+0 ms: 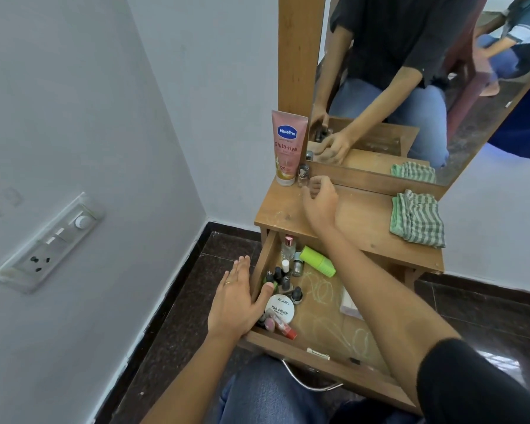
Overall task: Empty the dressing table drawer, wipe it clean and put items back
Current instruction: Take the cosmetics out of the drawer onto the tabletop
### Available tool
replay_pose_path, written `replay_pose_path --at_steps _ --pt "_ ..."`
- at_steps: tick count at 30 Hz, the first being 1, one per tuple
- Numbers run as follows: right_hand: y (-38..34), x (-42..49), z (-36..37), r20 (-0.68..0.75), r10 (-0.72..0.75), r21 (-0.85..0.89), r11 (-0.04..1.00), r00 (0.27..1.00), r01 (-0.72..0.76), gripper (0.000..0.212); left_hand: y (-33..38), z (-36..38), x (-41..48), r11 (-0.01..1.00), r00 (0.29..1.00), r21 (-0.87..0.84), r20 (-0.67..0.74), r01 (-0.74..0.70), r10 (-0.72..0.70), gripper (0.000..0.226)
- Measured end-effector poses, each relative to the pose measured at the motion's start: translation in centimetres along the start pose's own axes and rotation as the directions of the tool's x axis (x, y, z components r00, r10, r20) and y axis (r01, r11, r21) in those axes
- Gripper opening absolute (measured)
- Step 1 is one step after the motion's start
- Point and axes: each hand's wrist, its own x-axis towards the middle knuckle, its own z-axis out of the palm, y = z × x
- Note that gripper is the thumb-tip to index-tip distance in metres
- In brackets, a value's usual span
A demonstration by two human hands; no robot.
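Observation:
The wooden drawer point(325, 367) is pulled out below the dressing table top point(364, 221). Inside it lie several dark nail polish bottles point(283, 281), a white nail polish remover tub point(279, 308), a green tube point(317, 261), a clear perfume bottle point(288, 246) and a red-capped item point(283, 327). My left hand point(239, 304) grips the drawer's left wall, thumb inside. My right hand point(320, 198) hovers over the table top with fingers apart, just beside a small silver-capped bottle point(303, 174) that stands by a pink Vaseline tube point(286, 148).
A green checked cloth point(416, 220) lies on the table top at the right. The mirror point(410, 87) stands behind, reflecting me and a seated person. A wall switchboard point(49, 243) is on the left. Dark tiled floor point(172, 316) surrounds the table.

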Motion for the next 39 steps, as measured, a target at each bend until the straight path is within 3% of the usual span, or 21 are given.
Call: replay_pose_path --at_steps 2,6,8,10,13,27,31,35,39 --pt "-0.6 -3.3 -0.9 0.001 -0.154 -0.006 0.988 0.988 0.154 0.011 0.2 -0.2 -0.1 1.000 1.000 -0.010 0.005 0.002 -0.002 0.079" --pt "0.4 -10.0 -2.9 0.195 -0.432 -0.057 0.891 0.880 0.450 0.008 0.4 -0.4 -0.2 1.000 1.000 -0.016 0.012 0.009 -0.008 0.079" --pt "1.9 -11.9 -3.1 0.238 -0.346 -0.083 0.924 0.907 0.374 0.007 0.5 -0.4 -0.2 1.000 1.000 -0.016 0.011 0.012 -0.012 0.079" --pt "2.7 -12.5 -2.9 0.239 -0.123 -0.139 0.977 0.963 0.159 0.014 0.6 -0.6 -0.3 0.999 1.000 -0.023 0.013 0.023 -0.022 0.078" --pt "3.4 -12.1 -2.3 0.238 0.081 -0.247 0.969 0.968 -0.021 0.027 0.8 -0.8 -0.4 0.999 1.000 -0.029 0.007 0.027 -0.027 0.079" --pt "2.8 -11.0 -0.7 0.279 0.158 -0.357 0.933 0.947 -0.051 0.017 0.9 -1.0 -0.5 0.998 1.000 -0.061 -0.018 0.022 -0.023 0.075" --pt "3.0 -12.0 -1.9 0.293 0.040 -0.353 0.933 0.955 0.069 0.012 0.8 -0.9 -0.6 0.996 0.999 -0.080 -0.022 0.026 -0.028 0.074" --pt "2.7 -12.7 -3.8 0.299 -0.101 -0.314 0.928 0.949 0.198 0.038 0.8 -0.9 -0.4 0.996 0.999 -0.083 -0.028 0.026 -0.029 0.073" --pt "0.9 -12.0 -5.6 0.247 -0.389 -0.291 0.844 0.887 0.451 0.038 0.8 -0.9 -0.5 0.996 0.999 -0.084 -0.034 0.027 -0.030 0.072"
